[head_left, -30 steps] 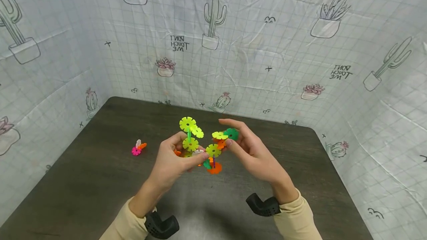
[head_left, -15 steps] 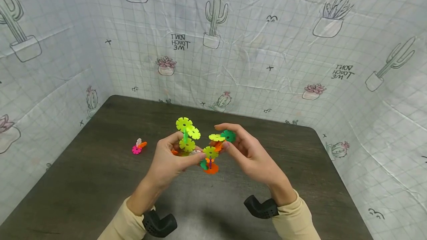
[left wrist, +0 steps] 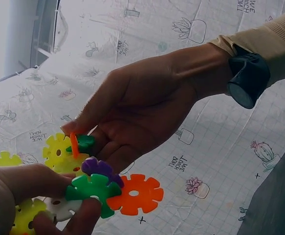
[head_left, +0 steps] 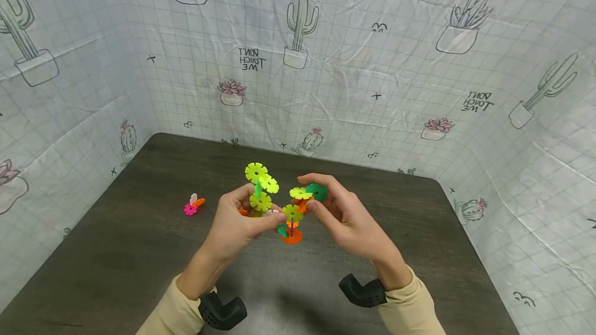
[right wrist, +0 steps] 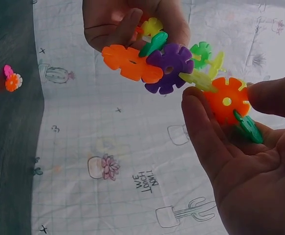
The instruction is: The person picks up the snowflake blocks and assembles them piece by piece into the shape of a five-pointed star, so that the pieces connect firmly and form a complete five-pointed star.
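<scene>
A bent chain of slotted, flower-shaped plastic linking discs point(head_left: 261, 201) is held above the table between both hands. My left hand point(head_left: 235, 221) grips its left and middle part, thumb over a disc; some discs are hidden behind the fingers. In the left wrist view, a green disc point(left wrist: 94, 190) sits at the left fingertips, joined near a purple disc point(left wrist: 99, 168) and an orange one point(left wrist: 149, 196). My right hand point(head_left: 351, 218) pinches the chain's right end. The right wrist view shows its thumb on the edge of an orange disc point(right wrist: 225, 116), with a dark green disc point(right wrist: 249, 128) slotted below.
On the dark table point(head_left: 139, 252), left of the hands, lies a small cluster of pink, orange and white discs point(head_left: 191, 209). A white cloth point(head_left: 354, 76) printed with cacti hangs around the table's back and sides. Each wrist wears a black camera mount point(head_left: 223, 313).
Both hands and the chain have shifted slightly left in the head view, the right hand also a little downward. Their hold on the discs looks the same, and the table cluster stays put.
</scene>
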`<state>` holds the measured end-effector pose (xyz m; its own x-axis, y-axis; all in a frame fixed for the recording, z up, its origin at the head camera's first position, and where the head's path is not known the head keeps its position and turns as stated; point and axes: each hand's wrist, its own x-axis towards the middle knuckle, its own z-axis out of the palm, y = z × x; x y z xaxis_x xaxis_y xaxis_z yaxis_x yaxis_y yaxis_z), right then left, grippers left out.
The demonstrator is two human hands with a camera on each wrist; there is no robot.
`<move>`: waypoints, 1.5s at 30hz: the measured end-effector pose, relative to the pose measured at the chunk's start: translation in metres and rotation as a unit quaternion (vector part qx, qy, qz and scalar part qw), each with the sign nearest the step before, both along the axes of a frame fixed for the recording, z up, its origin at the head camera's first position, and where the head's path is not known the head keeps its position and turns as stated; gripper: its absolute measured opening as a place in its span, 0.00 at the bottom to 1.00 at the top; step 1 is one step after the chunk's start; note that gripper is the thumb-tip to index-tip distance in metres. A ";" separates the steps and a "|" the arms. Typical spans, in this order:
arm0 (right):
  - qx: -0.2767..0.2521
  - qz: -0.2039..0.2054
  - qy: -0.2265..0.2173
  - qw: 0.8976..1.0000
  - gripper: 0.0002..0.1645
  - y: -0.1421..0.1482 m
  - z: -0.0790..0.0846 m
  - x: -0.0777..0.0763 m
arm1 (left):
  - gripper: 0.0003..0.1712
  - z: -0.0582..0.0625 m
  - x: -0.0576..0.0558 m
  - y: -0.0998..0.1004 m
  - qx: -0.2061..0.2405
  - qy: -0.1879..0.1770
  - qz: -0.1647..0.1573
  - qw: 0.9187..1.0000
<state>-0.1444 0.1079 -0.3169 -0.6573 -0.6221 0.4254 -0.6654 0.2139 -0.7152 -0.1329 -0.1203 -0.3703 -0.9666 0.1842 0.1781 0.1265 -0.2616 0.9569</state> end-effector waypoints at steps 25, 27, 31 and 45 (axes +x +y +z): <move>0.032 -0.026 0.012 0.999 0.26 0.003 0.001 0.002 | 0.22 -0.005 -0.003 0.006 -0.016 -0.008 0.009 1.000; 0.034 -0.031 0.011 0.999 0.26 0.004 0.000 0.002 | 0.21 -0.005 -0.003 0.007 -0.018 -0.008 0.008 1.000; 0.043 -0.042 0.006 0.998 0.25 0.005 -0.001 0.001 | 0.21 -0.005 -0.003 0.008 -0.021 -0.009 0.008 1.000; 0.044 -0.065 -0.024 0.997 0.28 0.006 -0.006 0.001 | 0.20 0.000 -0.001 0.008 -0.045 -0.006 0.008 0.999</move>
